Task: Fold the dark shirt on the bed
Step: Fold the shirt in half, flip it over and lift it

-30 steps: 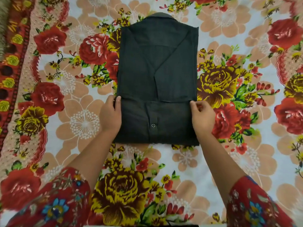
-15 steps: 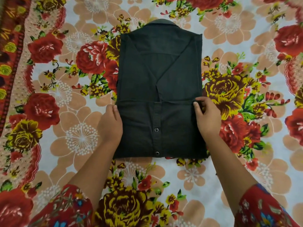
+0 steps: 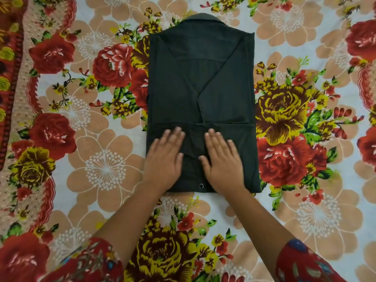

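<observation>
The dark shirt (image 3: 201,88) lies flat in the middle of the bed as a tall rectangle, collar at the far end, both sides folded in, and its bottom part folded up over the near third. My left hand (image 3: 164,159) rests palm down on that folded-up flap, left of the button strip. My right hand (image 3: 221,161) lies flat on the flap just right of the strip, fingers spread. Neither hand grips cloth. Two snap buttons show between the hands.
The bed is covered by a floral sheet (image 3: 105,169) with red, yellow and peach flowers. A dark red patterned border (image 3: 12,78) runs along the left side. My red patterned sleeves fill the bottom corners.
Both hands let go of the flap's side edges and moved inward onto its top, now lying flat near the button strip. The shirt has not shifted on the sheet.
</observation>
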